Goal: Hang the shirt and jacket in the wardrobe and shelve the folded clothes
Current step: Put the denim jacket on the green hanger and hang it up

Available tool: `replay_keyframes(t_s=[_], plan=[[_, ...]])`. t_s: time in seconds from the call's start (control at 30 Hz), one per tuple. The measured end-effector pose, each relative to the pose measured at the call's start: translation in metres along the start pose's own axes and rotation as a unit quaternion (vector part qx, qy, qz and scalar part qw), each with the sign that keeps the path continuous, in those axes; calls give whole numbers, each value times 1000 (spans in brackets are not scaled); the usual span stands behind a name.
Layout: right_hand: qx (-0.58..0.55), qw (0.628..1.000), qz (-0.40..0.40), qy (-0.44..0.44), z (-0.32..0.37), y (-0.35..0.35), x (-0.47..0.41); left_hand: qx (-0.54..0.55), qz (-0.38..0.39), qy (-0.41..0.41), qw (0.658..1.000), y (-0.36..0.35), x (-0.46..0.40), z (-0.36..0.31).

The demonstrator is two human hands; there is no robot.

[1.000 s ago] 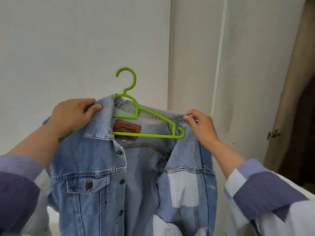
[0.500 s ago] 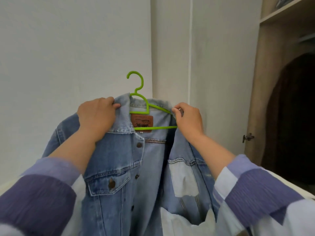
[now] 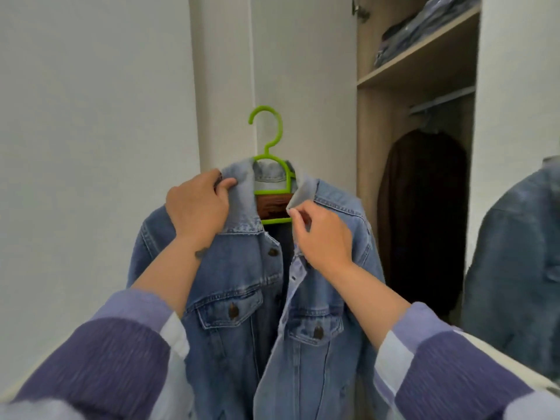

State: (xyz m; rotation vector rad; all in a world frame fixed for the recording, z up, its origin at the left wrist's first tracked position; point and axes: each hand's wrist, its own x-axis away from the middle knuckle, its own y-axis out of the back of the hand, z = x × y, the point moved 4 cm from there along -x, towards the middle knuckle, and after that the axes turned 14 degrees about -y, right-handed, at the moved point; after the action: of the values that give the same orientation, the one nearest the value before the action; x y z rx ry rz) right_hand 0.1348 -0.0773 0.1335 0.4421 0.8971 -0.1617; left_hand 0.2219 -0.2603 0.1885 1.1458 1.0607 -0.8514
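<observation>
A light blue denim jacket [image 3: 242,298] hangs on a green plastic hanger [image 3: 269,153], held up in front of me. My left hand [image 3: 197,207] grips the left side of the collar and the shoulder beneath it. My right hand [image 3: 321,234] pinches the tip of the right collar flap between thumb and fingers. The hanger's hook sticks up free above the collar. The open wardrobe [image 3: 369,177] stands to the right, with its hanging rail [image 3: 439,101] under a shelf.
A dark garment [image 3: 424,207] hangs from the rail inside the wardrobe. Folded denim clothes [image 3: 424,28] lie on the upper shelf [image 3: 418,60]. A mirror at the far right reflects the jacket [image 3: 515,268]. White wall fills the left.
The view has swung right, bringing the wardrobe interior into sight. The jacket's right front now lies closed over the hanger. My right hand has shifted from the hanger end to the collar tip.
</observation>
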Motion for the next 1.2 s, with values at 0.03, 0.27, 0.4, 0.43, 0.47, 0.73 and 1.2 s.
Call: replay_keyframes(t_s=[0.03,0.27,0.4,0.43,0.47,0.73,1.2], plan=[[31,999,-33,8,-7,12,-5,15,-5,-2,1000,-5,0,-8],[37,998,-36,-41,-35,77,-63,124,-15,-19,992,-42,8,-72],[-214,961,76,-156,-23,84,-97,180,1,-38,983,-62,14,-108],[-288,935,89,-184,-23,85,-103,190,4,-40,981,-68,16,-115],[-349,908,94,-211,-26,86,-107,201,8,-41,979,-75,19,-122],[-217,953,-9,-211,-89,82,-127,314,60,-59,946,-151,31,-158],[-56,965,-152,-204,-162,74,-184,297,36,-106,948,-284,-15,-155]])
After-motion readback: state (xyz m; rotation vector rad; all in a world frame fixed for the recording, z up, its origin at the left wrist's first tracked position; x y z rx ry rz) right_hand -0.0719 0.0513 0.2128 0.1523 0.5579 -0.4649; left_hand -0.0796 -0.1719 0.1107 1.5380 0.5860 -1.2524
